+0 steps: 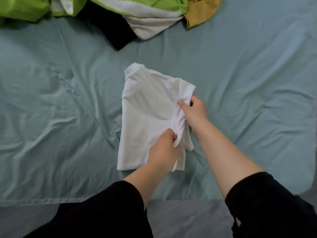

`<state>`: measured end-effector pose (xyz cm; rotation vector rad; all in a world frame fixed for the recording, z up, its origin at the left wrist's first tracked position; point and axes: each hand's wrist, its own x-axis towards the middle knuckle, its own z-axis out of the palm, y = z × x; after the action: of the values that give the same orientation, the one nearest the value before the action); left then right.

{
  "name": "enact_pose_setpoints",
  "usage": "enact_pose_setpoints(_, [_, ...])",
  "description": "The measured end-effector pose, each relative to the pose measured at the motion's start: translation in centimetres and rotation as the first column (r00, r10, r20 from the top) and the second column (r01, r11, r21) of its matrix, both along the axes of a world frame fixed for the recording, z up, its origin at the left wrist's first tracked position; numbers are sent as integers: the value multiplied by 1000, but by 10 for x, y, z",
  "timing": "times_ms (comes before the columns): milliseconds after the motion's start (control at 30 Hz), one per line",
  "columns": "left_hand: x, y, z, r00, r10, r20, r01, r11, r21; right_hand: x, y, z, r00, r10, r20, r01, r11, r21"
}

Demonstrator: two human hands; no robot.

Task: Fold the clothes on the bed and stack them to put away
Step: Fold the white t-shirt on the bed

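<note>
A: Where's the shirt (149, 117)?
B: Mid-bed (51, 100), folded narrow lengthwise. Both hands pinch its right edge: left hand (164, 148) low, right hand (193, 110) up by the sleeve.
A: Why there?
B: Probably to tuck that loose side flat before halving it. The unfolded pile (120, 14) waits at the far edge.

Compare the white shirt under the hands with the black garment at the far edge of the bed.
The white shirt is folded into a narrow oblong; the black garment lies loose and unfolded. The left hand and right hand both grip the white shirt; no hand touches the black garment. The white shirt lies alone; the black garment is partly covered by a green and white piece. Both rest on the sheet.
</note>
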<state>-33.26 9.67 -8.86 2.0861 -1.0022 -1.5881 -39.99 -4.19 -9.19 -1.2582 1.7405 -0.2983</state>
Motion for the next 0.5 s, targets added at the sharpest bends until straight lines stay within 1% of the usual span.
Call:
enact_pose_setpoints(67, [-4, -3, -4, 999, -50, -12, 51, 999, 19, -5, -1, -7, 1000, -2, 4, 2, 1000, 3])
enact_pose_setpoints(133, [-2, -6, -4, 992, -80, -95, 85, 996, 41, -6, 0, -9, 998, -56, 18, 57, 998, -23])
enact_pose_setpoints(167, [3, -8, -4, 988, -88, -127, 93, 995, 34, -7, 0, -7, 994, -105, 10, 105, 992, -66])
enact_pose_setpoints(200, [12, -9, -3, 988, -105, -111, 105, 994, -7, -8, 2, -4, 989, -149, -27, 143, 978, -150])
enact_pose_setpoints(233, [25, -12, -1, 992, -127, -22, 125, 987, -97, -11, 5, 1, 982, -169, -83, 140, 950, -279])
enact_pose_setpoints(267, [40, -16, -1, 985, -126, 119, 150, 965, -216, -12, 10, 6, 978, -150, -148, 74, 901, -429])
enact_pose_setpoints(300, [58, -21, -1, 960, -91, 263, 181, 923, -339, -10, 16, 10, 972, -85, -217, -50, 833, -551])
enact_pose_setpoints(333, [76, -29, -2, 925, -49, 377, 220, 877, -427, -6, 23, 12, 958, 17, -285, -199, 757, -623])
enact_pose_setpoints(367, [93, -39, -4, 888, -38, 458, 272, 847, -457, 1, 28, 9, 925, 151, -350, -353, 684, -639])
enact_pose_setpoints(400, [109, -50, -7, 847, -85, 524, 351, 830, -433, 9, 32, 5, 859, 299, -414, -504, 628, -593])
enact_pose_setpoints(433, [122, -61, -13, 789, -185, 586, 459, 812, -361, 15, 32, -2, 770, 428, -473, -634, 591, -498])
enact_pose_setpoints(467, [131, -72, -21, 705, -309, 638, 571, 781, -253, 18, 30, -10, 676, 520, -522, -729, 573, -374])
enact_pose_setpoints(500, [139, -81, -30, 610, -423, 670, 662, 736, -138, 17, 25, -19, 599, 575, -558, -781, 574, -246])
